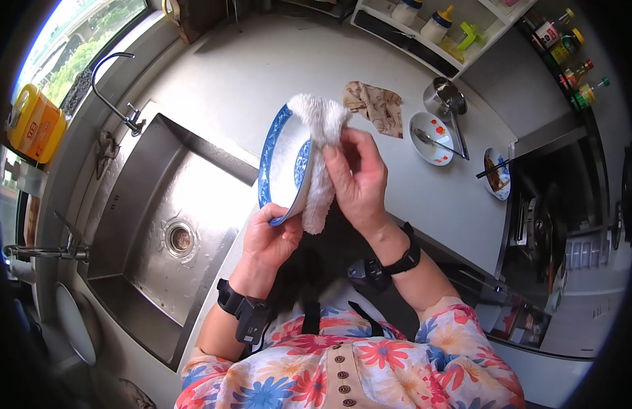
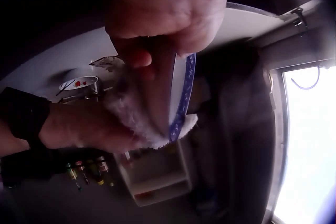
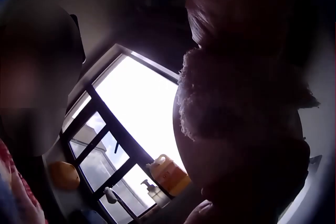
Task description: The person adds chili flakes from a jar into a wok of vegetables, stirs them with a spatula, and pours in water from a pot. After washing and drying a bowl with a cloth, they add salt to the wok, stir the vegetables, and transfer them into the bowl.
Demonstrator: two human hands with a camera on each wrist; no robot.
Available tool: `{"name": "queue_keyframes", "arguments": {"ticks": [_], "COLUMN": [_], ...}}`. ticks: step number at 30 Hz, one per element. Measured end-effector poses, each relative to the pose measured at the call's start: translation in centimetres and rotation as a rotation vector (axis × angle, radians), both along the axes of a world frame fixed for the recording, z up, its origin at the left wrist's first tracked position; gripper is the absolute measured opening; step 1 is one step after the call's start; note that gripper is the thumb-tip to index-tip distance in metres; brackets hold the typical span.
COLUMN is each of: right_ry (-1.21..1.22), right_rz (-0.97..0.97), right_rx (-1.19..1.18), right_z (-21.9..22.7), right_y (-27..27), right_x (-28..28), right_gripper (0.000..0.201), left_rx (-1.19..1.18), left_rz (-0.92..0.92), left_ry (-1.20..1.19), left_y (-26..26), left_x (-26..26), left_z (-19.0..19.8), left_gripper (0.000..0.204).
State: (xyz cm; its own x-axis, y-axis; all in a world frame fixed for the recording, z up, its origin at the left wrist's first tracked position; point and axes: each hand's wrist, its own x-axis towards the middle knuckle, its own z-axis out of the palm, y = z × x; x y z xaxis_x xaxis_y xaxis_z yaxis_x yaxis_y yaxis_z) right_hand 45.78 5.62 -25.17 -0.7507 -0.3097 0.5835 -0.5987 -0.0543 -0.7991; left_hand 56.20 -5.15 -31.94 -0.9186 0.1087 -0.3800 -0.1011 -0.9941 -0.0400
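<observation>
A white bowl (image 1: 280,170) with a blue patterned rim is held up on its side in the head view. My left hand (image 1: 267,235) pinches its lower rim; in the left wrist view those fingers lie along the bowl's outer side. My right hand (image 1: 360,177) grips a fluffy white cloth (image 1: 320,112), folded over the bowl's upper edge and hanging down its outer side. In the right wrist view the cloth (image 3: 231,95) lies across the dark underside of the bowl. Part of the bowl is hidden behind the cloth.
To the left is a steel sink (image 1: 135,225) with a tall tap (image 1: 111,75). A brown patterned cloth (image 1: 374,109), a dish with a spoon (image 1: 425,129), a steel pot (image 1: 438,92) and a bowl with chopsticks (image 1: 496,180) are on the counter. Bottles (image 1: 568,48) line the right wall.
</observation>
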Motion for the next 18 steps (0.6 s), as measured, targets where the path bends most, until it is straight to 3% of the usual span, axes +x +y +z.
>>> {"name": "queue_keyframes", "arguments": {"ticks": [3,5,6,9,10,12,13,14,16,18], "right_ry": [-0.182,-0.683,-0.687,-0.986,-0.988,-1.084,-1.015,-1.005,-0.954,-0.946], "right_rz": [0.114,0.429,0.428,0.611,0.610,0.557,0.508,0.510,0.464,0.372], "right_rx": [0.029,-0.077,-0.079,0.101,0.097,0.312,0.423,0.421,0.503,0.347], "right_z": [0.8,0.1,-0.5,-3.3,-4.5,-6.3,-6.3,-6.0,-4.8,-4.1], "right_y": [-2.1,-3.7,-4.2,-4.9,-4.7,-3.8,-3.0,-1.9,1.4,5.8], "right_x": [-2.1,-3.1,-3.3,-3.9,-3.9,-3.4,-2.8,-2.4,-2.0,-2.2], "right_gripper": [0.020,0.019,0.019,0.017,0.017,0.017,0.016,0.016,0.015,0.013], "left_rx": [0.057,0.024,0.023,0.073,0.076,0.077,0.036,-0.007,-0.018,-0.179], "left_rz": [-0.025,-0.050,-0.051,-0.035,0.007,0.050,0.110,0.169,0.119,0.158], "left_ry": [0.105,0.111,0.107,0.197,0.202,0.209,0.115,0.025,0.273,0.179], "left_y": [-1.3,-1.7,-1.8,-1.8,-1.7,-1.5,-1.4,-1.1,-1.9,-2.8], "left_x": [2.2,3.6,4.2,5.7,6.1,6.4,6.5,6.3,6.3,6.6], "left_z": [-1.3,-1.8,-2.0,-2.6,-2.9,-2.6,-1.9,-1.4,-1.8,-2.3], "left_gripper": [0.022,0.026,0.026,0.029,0.030,0.031,0.029,0.027,0.023,0.019]}}
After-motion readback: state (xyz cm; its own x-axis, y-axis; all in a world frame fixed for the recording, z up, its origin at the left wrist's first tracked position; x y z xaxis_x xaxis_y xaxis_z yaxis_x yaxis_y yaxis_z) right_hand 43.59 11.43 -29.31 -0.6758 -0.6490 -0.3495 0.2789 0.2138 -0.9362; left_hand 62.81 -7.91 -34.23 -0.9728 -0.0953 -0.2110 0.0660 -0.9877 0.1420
